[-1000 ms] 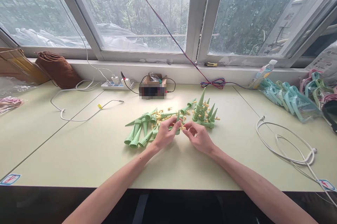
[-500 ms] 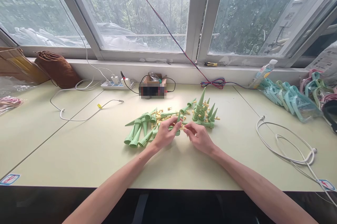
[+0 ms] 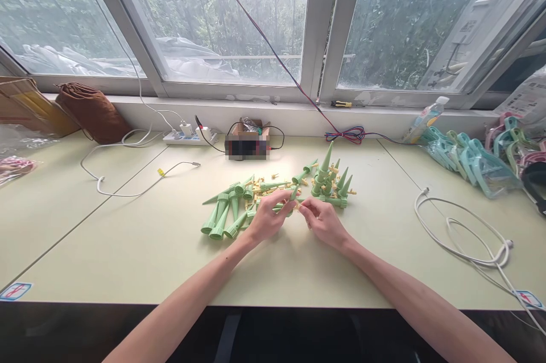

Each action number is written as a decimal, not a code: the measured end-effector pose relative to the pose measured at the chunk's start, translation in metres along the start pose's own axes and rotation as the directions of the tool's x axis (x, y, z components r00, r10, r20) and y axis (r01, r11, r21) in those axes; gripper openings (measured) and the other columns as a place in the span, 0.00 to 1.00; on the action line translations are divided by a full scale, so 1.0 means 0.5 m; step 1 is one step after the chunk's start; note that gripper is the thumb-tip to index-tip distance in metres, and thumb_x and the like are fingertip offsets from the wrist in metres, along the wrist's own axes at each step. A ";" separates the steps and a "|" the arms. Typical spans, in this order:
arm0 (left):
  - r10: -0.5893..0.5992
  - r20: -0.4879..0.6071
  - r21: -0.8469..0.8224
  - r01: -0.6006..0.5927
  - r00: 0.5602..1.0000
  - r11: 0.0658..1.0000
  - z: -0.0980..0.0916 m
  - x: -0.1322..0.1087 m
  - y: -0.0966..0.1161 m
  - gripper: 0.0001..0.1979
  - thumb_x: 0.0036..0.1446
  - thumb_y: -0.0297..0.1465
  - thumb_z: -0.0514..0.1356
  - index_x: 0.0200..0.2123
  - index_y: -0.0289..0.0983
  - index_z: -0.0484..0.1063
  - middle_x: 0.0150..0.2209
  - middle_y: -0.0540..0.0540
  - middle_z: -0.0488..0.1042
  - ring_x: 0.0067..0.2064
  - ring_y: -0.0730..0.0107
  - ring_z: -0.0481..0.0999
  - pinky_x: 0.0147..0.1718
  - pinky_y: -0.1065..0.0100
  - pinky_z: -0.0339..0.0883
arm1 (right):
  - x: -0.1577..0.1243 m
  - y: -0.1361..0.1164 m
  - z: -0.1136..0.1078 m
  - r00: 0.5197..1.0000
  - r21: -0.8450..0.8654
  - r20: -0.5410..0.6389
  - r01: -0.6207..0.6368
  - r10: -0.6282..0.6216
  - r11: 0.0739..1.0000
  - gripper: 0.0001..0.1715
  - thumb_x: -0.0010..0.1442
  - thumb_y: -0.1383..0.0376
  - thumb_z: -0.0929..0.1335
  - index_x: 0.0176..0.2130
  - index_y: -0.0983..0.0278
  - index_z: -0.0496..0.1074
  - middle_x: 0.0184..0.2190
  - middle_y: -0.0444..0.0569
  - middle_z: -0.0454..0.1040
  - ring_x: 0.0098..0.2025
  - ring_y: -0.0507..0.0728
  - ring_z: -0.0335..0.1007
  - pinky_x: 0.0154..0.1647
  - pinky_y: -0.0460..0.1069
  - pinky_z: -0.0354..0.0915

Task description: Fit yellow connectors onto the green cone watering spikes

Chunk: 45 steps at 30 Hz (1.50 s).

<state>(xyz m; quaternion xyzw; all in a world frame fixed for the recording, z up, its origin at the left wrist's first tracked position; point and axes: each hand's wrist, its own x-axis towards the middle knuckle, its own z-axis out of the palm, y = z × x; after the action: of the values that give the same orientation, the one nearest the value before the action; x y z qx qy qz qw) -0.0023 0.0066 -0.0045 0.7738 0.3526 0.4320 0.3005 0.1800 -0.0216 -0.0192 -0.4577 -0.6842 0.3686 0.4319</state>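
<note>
Tabletop [image 3: 128,238]; right hand [image 3: 325,222] perhaps nearer spike [image 3: 296,192]

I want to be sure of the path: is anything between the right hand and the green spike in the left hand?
Nothing visible. The left hand holds the spike, and the right hand, pinching a yellow piece, is right beside it. Loose spikes lie behind and to the left.
</note>
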 end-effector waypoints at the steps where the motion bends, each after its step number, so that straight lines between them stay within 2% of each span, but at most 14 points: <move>1: 0.008 0.000 0.007 -0.008 1.000 1.000 0.000 0.000 0.000 0.12 0.64 0.34 0.57 0.45 0.38 0.78 0.38 0.43 0.78 0.37 0.66 0.75 0.38 0.64 0.71 | 0.000 -0.002 0.000 1.000 0.006 -0.001 -0.009 0.009 1.000 0.19 0.66 0.52 0.63 0.32 0.63 0.67 0.20 0.41 0.63 0.21 0.51 0.58 0.21 0.47 0.57; 9: 0.042 -0.001 0.041 -0.042 0.999 0.998 0.000 0.001 0.002 0.11 0.65 0.33 0.57 0.46 0.39 0.77 0.37 0.44 0.77 0.39 0.66 0.74 0.40 0.64 0.70 | -0.001 -0.002 0.002 0.999 0.046 -0.028 -0.030 0.032 0.998 0.21 0.65 0.49 0.63 0.32 0.63 0.68 0.19 0.40 0.62 0.21 0.51 0.59 0.22 0.47 0.58; 16: -0.005 0.030 0.054 0.003 1.000 0.999 0.002 -0.003 -0.005 0.11 0.64 0.33 0.57 0.48 0.39 0.74 0.41 0.44 0.77 0.40 0.65 0.75 0.42 0.61 0.71 | 0.000 0.006 0.004 0.995 0.079 -0.078 -0.051 0.057 0.996 0.22 0.65 0.48 0.65 0.33 0.63 0.69 0.21 0.42 0.64 0.21 0.51 0.60 0.22 0.47 0.59; 22: -0.004 0.041 0.099 0.000 0.999 0.995 -0.002 -0.002 0.001 0.06 0.62 0.33 0.58 0.40 0.38 0.73 0.40 0.44 0.76 0.37 0.67 0.74 0.40 0.63 0.71 | 0.005 0.015 0.005 0.992 0.086 -0.107 -0.052 0.061 0.995 0.23 0.65 0.47 0.64 0.33 0.63 0.69 0.19 0.40 0.63 0.19 0.51 0.58 0.21 0.47 0.59; 31: 0.044 0.072 0.153 -0.055 0.996 0.987 -0.002 -0.001 -0.006 0.05 0.61 0.32 0.59 0.35 0.37 0.72 0.33 0.46 0.74 0.35 0.67 0.72 0.37 0.64 0.68 | 0.013 0.025 0.005 0.984 0.095 -0.164 -0.049 0.064 0.994 0.24 0.65 0.45 0.64 0.33 0.63 0.69 0.17 0.39 0.62 0.17 0.51 0.59 0.20 0.48 0.58; 37: 0.081 -0.004 0.186 -0.079 0.997 0.979 -0.005 0.001 -0.015 0.07 0.62 0.34 0.59 0.34 0.37 0.70 0.31 0.47 0.73 0.34 0.67 0.73 0.36 0.65 0.68 | 0.014 0.020 0.008 0.968 0.119 -0.241 -0.038 0.066 0.992 0.22 0.66 0.46 0.62 0.35 0.61 0.67 0.16 0.39 0.63 0.15 0.51 0.58 0.18 0.47 0.57; 45: 0.115 -0.099 0.240 -0.088 0.988 0.967 -0.009 0.000 -0.028 0.09 0.64 0.37 0.58 0.34 0.38 0.70 0.31 0.46 0.73 0.33 0.68 0.72 0.35 0.64 0.68 | 0.016 0.028 0.022 0.980 0.006 -0.199 0.010 -0.009 1.000 0.23 0.67 0.49 0.61 0.29 0.62 0.67 0.16 0.40 0.62 0.18 0.52 0.57 0.21 0.47 0.55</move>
<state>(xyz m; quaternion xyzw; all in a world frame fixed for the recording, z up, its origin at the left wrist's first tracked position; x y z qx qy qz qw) -0.0103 0.0151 -0.0134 0.7953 0.3775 0.4449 0.1642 0.1723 -0.0108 -0.0337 -0.4875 -0.6387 0.3212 0.5013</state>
